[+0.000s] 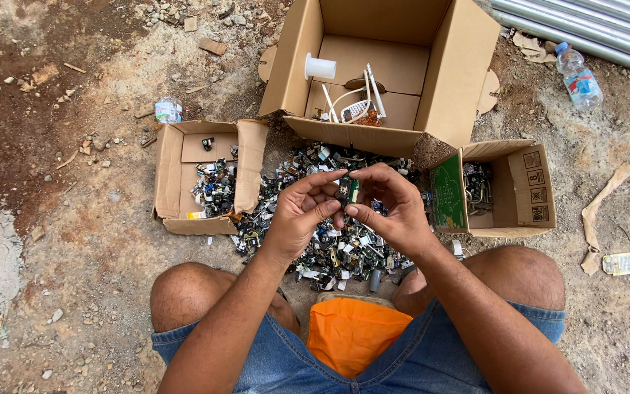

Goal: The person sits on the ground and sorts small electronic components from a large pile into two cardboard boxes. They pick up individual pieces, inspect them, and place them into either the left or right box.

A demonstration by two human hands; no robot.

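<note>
Pinching a small green circuit piece (pixel 347 191) between them, the left hand (pixel 302 213) and the right hand (pixel 395 208) meet just above a heap of electronic scrap (pixel 329 244) spread on the dirt ground (pixel 96 255). Both grips are clamped on that one piece: the left thumb and fingers close on its left edge, the right thumb and forefinger on its right edge.

Everything else sits around the heap. Beyond it stands a large open cardboard box (pixel 461 66) holding a white plastic cup (pixel 320 67) and some white wire parts. Left of the heap lies a smaller open carton (pixel 169 175) with more dark scrap inside. Right of the heap, a third carton (pixel 526 190) holds a green circuit board (pixel 446 191) leaning against its wall. Farther right of the large box lies a plastic water bottle (pixel 577 76).
</note>
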